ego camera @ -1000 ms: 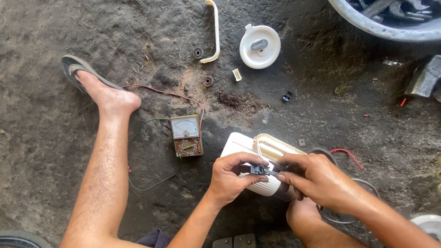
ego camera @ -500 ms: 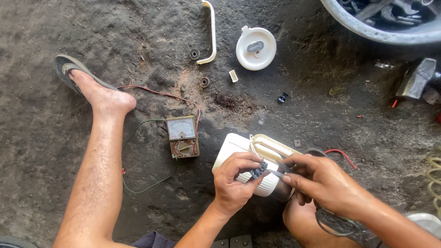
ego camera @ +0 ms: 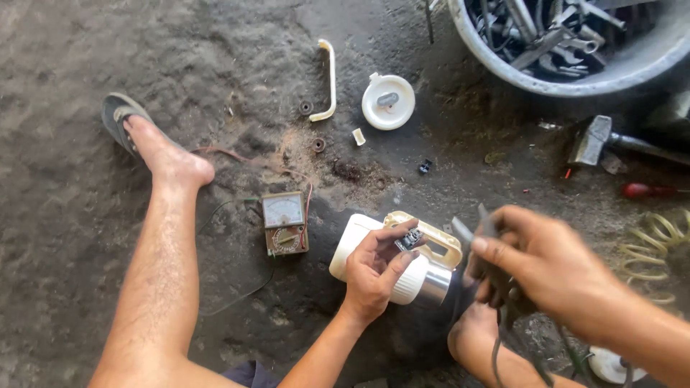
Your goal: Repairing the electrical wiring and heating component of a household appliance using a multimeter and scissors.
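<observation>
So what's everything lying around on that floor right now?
Lantern body: one, white and cream, under left hand.
Small switch part: one, dark, in left fingertips.
Analog meter: one, brown, left of lantern.
Round cap: one, white, upper middle.
Curved handle: one, cream, beside cap.
Washers: two, dark, near handle.
Tub of metal tools: one, grey, top right.
Hammer: one, right.
Coiled hose: one, yellowish, far right.
Left hand: on lantern.
Right hand: gripping a dark, blurred tool.

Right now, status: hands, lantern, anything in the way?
Left hand pinching small switch part on white lantern. Right hand gripping dark pliers, blurred. Meter beside, apart.
</observation>
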